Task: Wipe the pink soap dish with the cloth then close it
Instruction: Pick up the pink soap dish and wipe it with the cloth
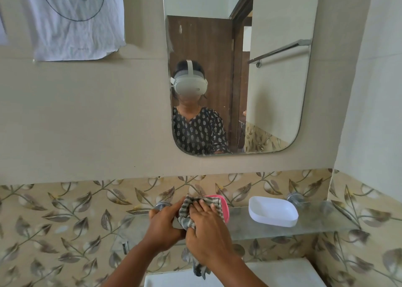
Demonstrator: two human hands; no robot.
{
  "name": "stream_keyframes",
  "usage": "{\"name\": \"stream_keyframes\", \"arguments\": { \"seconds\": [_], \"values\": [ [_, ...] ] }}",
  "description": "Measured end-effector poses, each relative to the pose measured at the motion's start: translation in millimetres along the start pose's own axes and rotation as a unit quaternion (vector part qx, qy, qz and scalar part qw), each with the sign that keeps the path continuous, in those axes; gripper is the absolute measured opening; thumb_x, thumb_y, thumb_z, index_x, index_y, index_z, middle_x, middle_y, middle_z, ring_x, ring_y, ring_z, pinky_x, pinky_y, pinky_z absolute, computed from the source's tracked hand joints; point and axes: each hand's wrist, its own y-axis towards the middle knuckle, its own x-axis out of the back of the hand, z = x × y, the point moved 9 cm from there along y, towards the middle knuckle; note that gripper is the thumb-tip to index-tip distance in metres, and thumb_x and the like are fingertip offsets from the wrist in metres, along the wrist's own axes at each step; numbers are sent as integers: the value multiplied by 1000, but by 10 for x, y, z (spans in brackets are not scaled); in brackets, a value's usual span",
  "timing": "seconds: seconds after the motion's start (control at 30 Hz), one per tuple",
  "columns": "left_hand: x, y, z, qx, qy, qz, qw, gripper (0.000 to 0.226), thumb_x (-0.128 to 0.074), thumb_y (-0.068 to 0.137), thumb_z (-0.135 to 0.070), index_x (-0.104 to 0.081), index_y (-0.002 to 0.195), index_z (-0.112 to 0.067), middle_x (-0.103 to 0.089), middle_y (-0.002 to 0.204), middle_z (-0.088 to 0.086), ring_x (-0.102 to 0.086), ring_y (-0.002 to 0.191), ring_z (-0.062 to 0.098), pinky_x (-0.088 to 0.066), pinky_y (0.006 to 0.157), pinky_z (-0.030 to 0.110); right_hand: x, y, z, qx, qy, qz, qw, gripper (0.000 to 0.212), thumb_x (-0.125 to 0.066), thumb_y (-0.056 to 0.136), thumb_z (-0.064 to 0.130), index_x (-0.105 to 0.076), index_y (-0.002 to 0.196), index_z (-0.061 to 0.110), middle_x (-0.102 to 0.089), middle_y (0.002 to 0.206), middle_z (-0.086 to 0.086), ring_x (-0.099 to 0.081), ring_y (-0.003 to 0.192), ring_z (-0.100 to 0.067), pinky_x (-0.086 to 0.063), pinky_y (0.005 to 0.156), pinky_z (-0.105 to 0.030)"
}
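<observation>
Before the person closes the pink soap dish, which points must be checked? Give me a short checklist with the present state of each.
1. Cloth on the pink soap dish: ok, it covers most of it.
2. Right hand presses the cloth: ok.
3. Left hand steadies the dish at its left side: cannot tell, the cloth hides the contact.
4. White lid within reach: ok, it lies open side up on the glass shelf, to the right of the dish.
5. Dish wiped clean: cannot tell, the cloth hides it.
6. Dish closed: not ok, the lid is off.
</observation>
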Motion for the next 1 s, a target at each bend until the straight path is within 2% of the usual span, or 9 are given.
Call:
{"name": "stream_keyframes", "arguments": {
  "seconds": [0.1, 0.17, 0.4, 0.47, 0.53, 0.6, 0.73, 0.87, 1.0],
  "values": [
    [8, -14, -57, -4, -6, 13, 1000, 80, -50, 53, -66, -31, 130, -54, -48, 101, -48, -44, 104, -18, -15, 81, 26, 28, 17, -97, -49, -39, -7, 998, 68, -33, 84, 29, -28, 147, 6, -28, 155, -7, -17, 145, -18, 3, 118, -31],
    [14, -21, -96, -8, -5, 17, 1000, 77, -55, 50, -71, -28, 120, -59, -47, 88, -49, -35, 92, -27, -15, 78, 25, 50, 20, -212, -93, -50, -5, 994, 68, -33, 86, 31, -26, 147, 5, -27, 155, -10, -17, 145, -20, -2, 120, -35],
    [-32, 3, -14, -10, 5, 22, 1000, 78, -55, 51, -72, -25, 122, -59, -43, 97, -45, -31, 94, -26, -18, 82, 24, 59, 23, -160, -65, -16, -12, 998, 63, -36, 88, 26, -28, 148, 10, -27, 156, -5, -15, 145, -16, 2, 118, -28],
    [-48, 14, 11, -11, -4, 17, 1000, 68, -54, 55, -63, -32, 120, -58, -52, 96, -40, -43, 93, -16, -20, 81, 26, 33, -6, -29, -19, 8, -4, 1000, 61, -36, 89, 24, -28, 148, 13, -27, 156, -2, -15, 145, -14, 2, 116, -24],
    [-46, 26, 38, -14, -4, 0, 1000, 56, -52, 60, -55, -40, 114, -57, -62, 96, -28, -51, 93, -3, -20, 85, 17, 13, -29, 67, 13, 18, 6, 1000, 62, -36, 88, 23, -27, 148, 13, -26, 156, -1, -13, 145, -13, 5, 114, -22],
    [-54, 28, 67, -12, -4, -6, 1000, 57, -53, 60, -54, -40, 116, -56, -64, 99, -26, -51, 95, -1, -17, 87, 13, 9, -22, 77, 20, 12, 5, 1000, 63, -37, 87, 22, -26, 149, 12, -26, 156, -2, -13, 145, -12, 8, 114, -22],
    [-51, 27, 65, -10, 1, -10, 1000, 62, -59, 65, -47, -38, 122, -56, -59, 94, -34, -49, 93, -5, -14, 89, 12, -12, 5, 53, 8, -13, 4, 1000, 66, -34, 84, 26, -27, 148, 10, -27, 156, -4, -16, 145, -14, 9, 115, -26],
    [-42, 21, 30, -2, -3, 10, 1000, 79, -53, 55, -67, -25, 128, -56, -51, 98, -36, -46, 96, -5, -19, 84, 23, 25, 40, -93, -35, -41, -3, 999, 67, -34, 83, 29, -30, 147, 7, -32, 154, -6, -22, 143, -16, 1, 120, -33],
    [-44, 11, 28, -3, 7, 14, 1000, 88, -70, 54, -68, -31, 131, -53, -55, 110, -31, -48, 100, -6, -8, 86, 6, 74, 47, -268, -85, -57, 1, 995, 68, -37, 84, 29, -27, 147, 5, -31, 154, -9, -22, 143, -18, 2, 119, -32]
  ]
}}
